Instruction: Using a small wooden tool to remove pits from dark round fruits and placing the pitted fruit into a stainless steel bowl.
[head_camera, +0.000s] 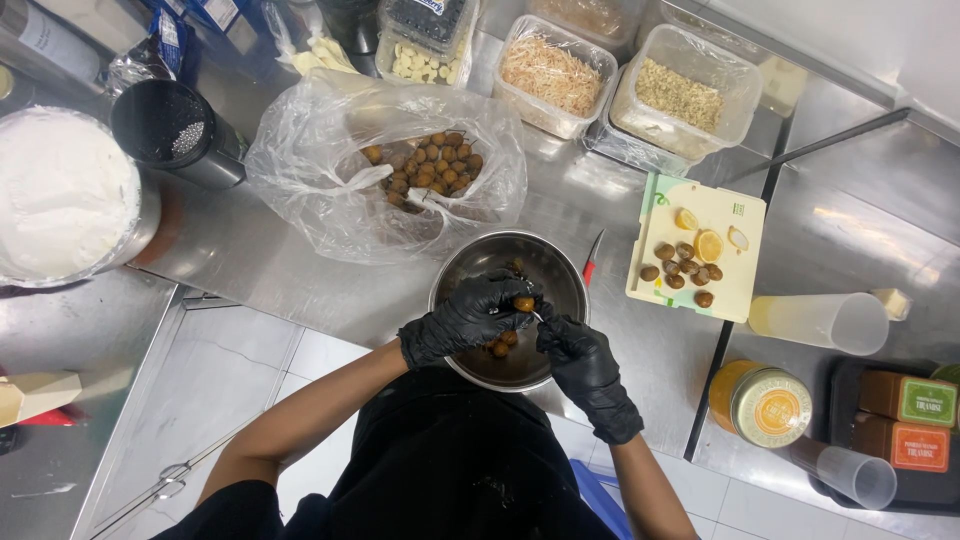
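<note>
Head view: a small round brown fruit (523, 303) is pinched in the fingertips of the left hand (470, 318), which wears a black glove and is closed around it over the middle of a steel bowl (455, 268). The right hand (582, 358), also gloved in black, is closed narrowly on a thin metal tool (540, 317) whose tip touches the fruit; what kind of tool it is cannot be told. A few more brown fruits (502, 345) lie in the bottom of the bowl, which stands at the front edge of the steel worktop (290, 275). Just beside the bowl's right rim lies a red-handled knife (592, 258). Further right, a pale cutting board (735, 215) carries lemon slices (709, 245) and several fruits. Behind the bowl, toward the middle of the worktop, an open clear plastic bag (300, 150) holds a heap of the same fruit. Along the back edge stand clear tubs (553, 75) of shredded and chopped food.
</note>
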